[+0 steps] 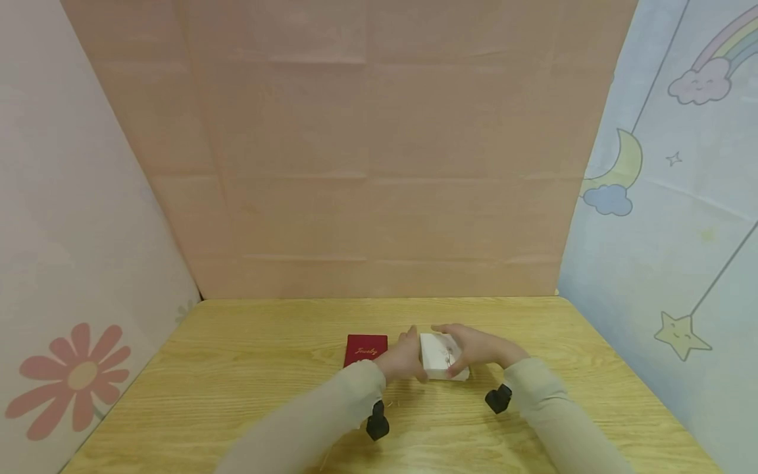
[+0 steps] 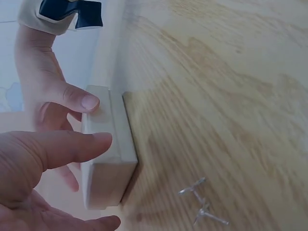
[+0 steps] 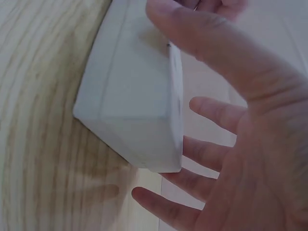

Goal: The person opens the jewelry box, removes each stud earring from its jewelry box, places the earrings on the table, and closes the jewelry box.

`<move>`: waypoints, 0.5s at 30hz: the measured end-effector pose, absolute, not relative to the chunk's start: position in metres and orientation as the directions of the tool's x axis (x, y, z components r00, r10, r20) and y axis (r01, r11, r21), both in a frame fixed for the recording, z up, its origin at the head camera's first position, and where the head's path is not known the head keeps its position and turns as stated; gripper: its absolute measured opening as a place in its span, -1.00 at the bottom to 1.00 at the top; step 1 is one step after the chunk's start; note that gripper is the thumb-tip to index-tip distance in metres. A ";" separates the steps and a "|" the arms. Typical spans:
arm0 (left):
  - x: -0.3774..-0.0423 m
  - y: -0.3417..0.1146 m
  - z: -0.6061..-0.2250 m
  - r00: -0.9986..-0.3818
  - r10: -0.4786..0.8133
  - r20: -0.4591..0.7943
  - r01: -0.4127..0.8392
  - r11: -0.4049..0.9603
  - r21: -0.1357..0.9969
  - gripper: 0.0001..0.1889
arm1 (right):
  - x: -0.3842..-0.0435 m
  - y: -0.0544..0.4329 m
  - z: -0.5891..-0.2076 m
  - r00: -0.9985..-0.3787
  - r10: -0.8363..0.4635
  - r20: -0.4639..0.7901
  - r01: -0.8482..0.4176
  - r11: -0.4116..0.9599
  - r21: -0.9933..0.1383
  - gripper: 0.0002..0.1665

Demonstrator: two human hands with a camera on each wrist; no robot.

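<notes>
A small white lidded box (image 1: 435, 356) with a thin dark branch-like print on top sits on the wooden table between both hands. At its left end is my left hand (image 1: 405, 359), with the thumb over the near side of the box (image 2: 107, 127) in the left wrist view. My right hand (image 1: 478, 346) spans the right end, thumb on the near side and fingers toward the far side; the right wrist view shows the hand (image 3: 255, 120) around the box (image 3: 137, 91). Both hands hold the box by its sides.
Left of the left hand lies a dark red box (image 1: 365, 347) with gold lettering, partly covered by that hand. Small thin silvery pieces (image 2: 202, 204) lie on the table (image 1: 266, 342) near the white box. A tan backdrop (image 1: 367, 164) stands behind, with patterned walls at both sides.
</notes>
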State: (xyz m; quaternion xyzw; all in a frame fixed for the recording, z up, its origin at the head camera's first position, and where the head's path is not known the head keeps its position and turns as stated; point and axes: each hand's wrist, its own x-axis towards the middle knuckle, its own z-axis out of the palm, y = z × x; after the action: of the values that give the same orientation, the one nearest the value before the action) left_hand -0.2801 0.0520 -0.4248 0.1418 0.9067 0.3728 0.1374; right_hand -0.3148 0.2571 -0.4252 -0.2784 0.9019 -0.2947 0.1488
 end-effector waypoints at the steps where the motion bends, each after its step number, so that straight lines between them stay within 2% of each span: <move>1: -0.280 0.053 -0.426 -0.923 0.357 -0.146 0.153 0.688 0.710 0.13 | -0.315 0.257 -0.426 -0.800 -0.590 -0.106 -0.418 0.676 -0.607 0.17; 8: -0.280 0.058 -0.429 -0.927 0.338 -0.161 0.164 0.752 0.639 0.16 | -0.315 0.257 -0.429 -0.797 -0.594 -0.111 -0.433 0.689 -0.582 0.14; 15: -0.284 0.063 -0.432 -0.936 0.329 -0.123 0.204 0.795 0.572 0.13 | -0.316 0.258 -0.428 -0.795 -0.597 -0.110 -0.447 0.699 -0.558 0.10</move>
State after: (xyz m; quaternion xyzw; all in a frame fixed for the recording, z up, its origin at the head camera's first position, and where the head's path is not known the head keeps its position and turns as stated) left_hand -0.2845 0.0634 -0.4324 0.1417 0.9410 0.2875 0.1089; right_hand -0.3161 0.2582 -0.4280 -0.2866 0.9105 -0.2615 0.1428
